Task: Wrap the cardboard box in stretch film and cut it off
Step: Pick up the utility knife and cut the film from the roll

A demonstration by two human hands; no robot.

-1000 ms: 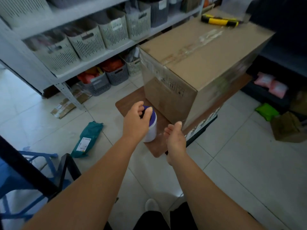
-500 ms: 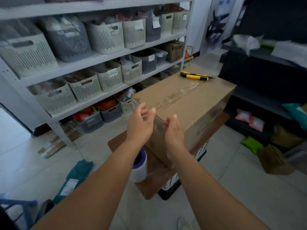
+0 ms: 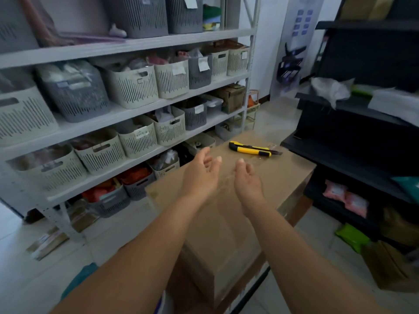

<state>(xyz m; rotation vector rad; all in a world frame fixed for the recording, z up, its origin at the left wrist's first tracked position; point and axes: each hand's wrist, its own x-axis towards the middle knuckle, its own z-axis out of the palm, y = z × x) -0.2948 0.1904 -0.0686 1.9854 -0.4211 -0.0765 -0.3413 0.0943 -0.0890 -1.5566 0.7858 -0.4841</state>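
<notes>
1. I'm holding my L hand (image 3: 200,175) & R hand (image 3: 248,180) open, empty, above the box (image 3: 226,214).
2. Cutter (image 3: 251,150) is lying on box's far end; shelves (image 3: 127,116) crowding left.
3. Film (image 3: 223,177) is showing faintly on box top.

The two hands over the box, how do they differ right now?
The left hand reaches a little farther across the box than the right hand. The left hand's fingers curl more; the right hand's are straighter. Both are open, empty, palms facing each other, short of the knife.

left hand (image 3: 200,175) off film roll (image 3: 161,302), both hands raised over cardboard box (image 3: 226,223)
</notes>
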